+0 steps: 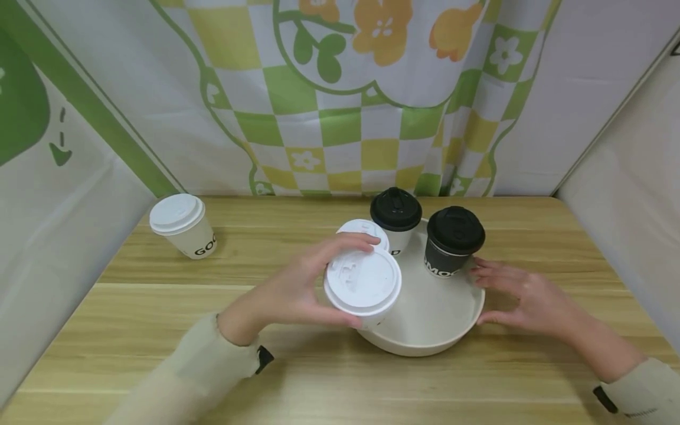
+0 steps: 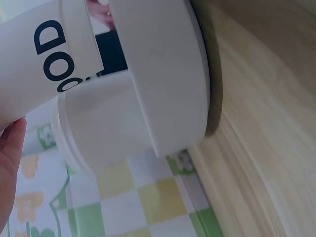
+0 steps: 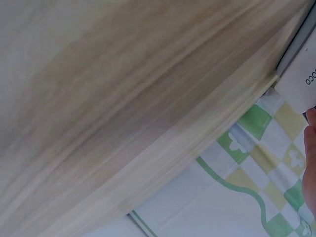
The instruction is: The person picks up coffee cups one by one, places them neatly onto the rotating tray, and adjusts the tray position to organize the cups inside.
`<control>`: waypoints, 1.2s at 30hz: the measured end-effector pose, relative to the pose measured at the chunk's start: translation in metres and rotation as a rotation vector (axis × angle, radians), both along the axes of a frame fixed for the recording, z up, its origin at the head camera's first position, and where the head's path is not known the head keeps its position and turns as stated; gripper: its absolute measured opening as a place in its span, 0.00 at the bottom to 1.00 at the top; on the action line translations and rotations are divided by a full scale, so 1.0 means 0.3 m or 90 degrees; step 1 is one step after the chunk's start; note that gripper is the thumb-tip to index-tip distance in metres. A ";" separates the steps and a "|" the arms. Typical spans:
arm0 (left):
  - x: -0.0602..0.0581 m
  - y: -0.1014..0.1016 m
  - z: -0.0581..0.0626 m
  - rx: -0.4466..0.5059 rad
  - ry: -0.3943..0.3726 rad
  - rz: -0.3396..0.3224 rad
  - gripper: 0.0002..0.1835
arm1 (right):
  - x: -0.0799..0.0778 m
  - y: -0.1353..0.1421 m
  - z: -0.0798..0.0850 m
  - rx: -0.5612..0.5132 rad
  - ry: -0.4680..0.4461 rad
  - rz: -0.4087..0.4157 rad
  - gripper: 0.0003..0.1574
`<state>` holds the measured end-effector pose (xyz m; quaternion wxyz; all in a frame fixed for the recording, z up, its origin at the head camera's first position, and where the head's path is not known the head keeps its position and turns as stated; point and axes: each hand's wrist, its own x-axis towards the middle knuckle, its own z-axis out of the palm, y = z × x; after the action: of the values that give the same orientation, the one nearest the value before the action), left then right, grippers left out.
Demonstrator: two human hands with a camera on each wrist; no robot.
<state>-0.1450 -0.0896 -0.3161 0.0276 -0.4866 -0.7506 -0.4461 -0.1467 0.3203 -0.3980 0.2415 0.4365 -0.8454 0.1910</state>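
Note:
My left hand (image 1: pixel 297 289) grips a white paper cup (image 1: pixel 363 283) with a white lid, fingers and thumb around its sides, over the left part of a round cream tray (image 1: pixel 425 319). In the left wrist view this cup (image 2: pixel 29 59) shows black lettering and sits above the tray's wall (image 2: pixel 168 74). Just behind it, a second white-lidded cup (image 1: pixel 363 227) is partly hidden. A white cup with a black lid (image 1: pixel 395 209) and a black cup (image 1: pixel 454 239) stand at the tray's back. My right hand (image 1: pixel 526 301) touches the tray's right rim with extended fingers.
Another white lidded cup (image 1: pixel 183 224) stands apart on the wooden table (image 1: pixel 159 313) at the far left. A checked, flowered curtain (image 1: pixel 340 118) hangs behind the table's back edge, with pale fabric walls (image 1: pixel 627 165) on both sides.

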 end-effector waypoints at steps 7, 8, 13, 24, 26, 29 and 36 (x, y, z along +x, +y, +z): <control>-0.002 0.070 -0.025 0.002 0.022 -0.022 0.47 | 0.003 0.000 -0.001 0.004 0.000 -0.008 0.41; -0.003 0.077 -0.030 0.002 0.025 -0.022 0.47 | 0.003 0.000 -0.001 0.004 0.000 -0.007 0.41; -0.004 0.103 -0.046 0.016 0.034 -0.018 0.48 | 0.003 0.000 -0.001 0.005 0.001 -0.006 0.41; -0.003 0.134 -0.071 0.011 0.012 0.006 0.49 | 0.008 -0.006 0.004 -0.004 -0.015 -0.011 0.40; -0.001 0.138 -0.075 0.010 0.007 0.002 0.49 | 0.008 -0.006 0.004 -0.005 -0.015 -0.009 0.40; 0.000 0.145 -0.086 0.007 0.005 -0.003 0.48 | 0.007 -0.005 0.002 -0.005 -0.013 -0.006 0.40; -0.004 0.156 -0.116 -0.010 0.010 -0.008 0.48 | 0.008 -0.006 0.003 -0.002 -0.009 -0.004 0.40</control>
<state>-0.1462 -0.0428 -0.3509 0.0267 -0.4947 -0.7511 -0.4364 -0.1444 0.3184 -0.3972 0.2366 0.4321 -0.8481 0.1950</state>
